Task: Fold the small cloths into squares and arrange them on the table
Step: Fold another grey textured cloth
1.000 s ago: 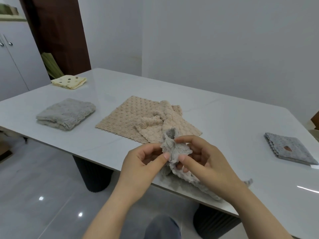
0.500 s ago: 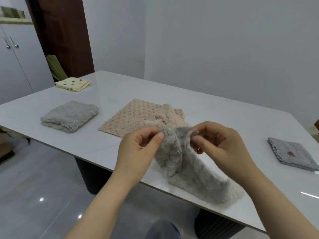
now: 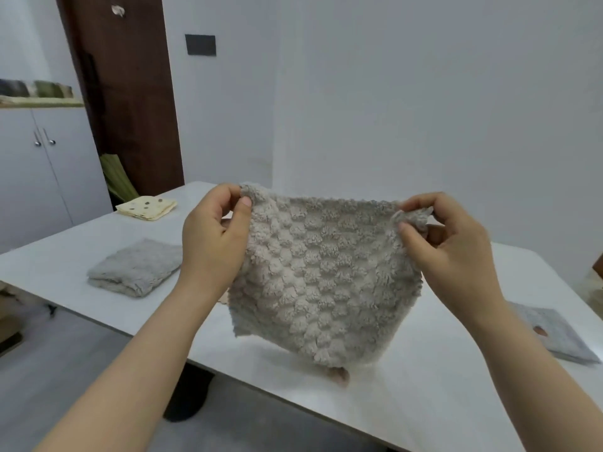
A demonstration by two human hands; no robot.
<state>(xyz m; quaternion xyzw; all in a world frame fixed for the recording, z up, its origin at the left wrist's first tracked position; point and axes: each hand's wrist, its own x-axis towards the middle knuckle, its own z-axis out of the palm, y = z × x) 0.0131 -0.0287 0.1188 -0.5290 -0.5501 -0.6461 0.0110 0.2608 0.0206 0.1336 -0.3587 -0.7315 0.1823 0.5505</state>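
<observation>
A grey-beige bobbled cloth [image 3: 323, 282] hangs spread out in the air above the white table [image 3: 424, 386]. My left hand [image 3: 213, 243] pinches its top left corner and my right hand [image 3: 447, 246] pinches its top right corner. The cloth's lower edge hangs just above the table top. It hides the beige cloths that lie behind it, except for a small beige bit [image 3: 339, 375] under its lower edge. A folded grey cloth [image 3: 135, 267] lies at the left. A folded yellow spotted cloth [image 3: 146, 207] lies at the far left corner. A folded grey cloth with a small brown mark [image 3: 554, 334] lies at the right.
A white cabinet [image 3: 42, 177] stands at the left past the table, next to a dark brown door [image 3: 124, 93]. The table's near edge runs diagonally under my forearms, with a dark table leg [image 3: 189, 396] below it. A white wall is behind the table.
Both hands have lifted the crumpled grey-beige cloth off the table and pulled apart, so it now hangs spread flat. The camera has tilted upward.
</observation>
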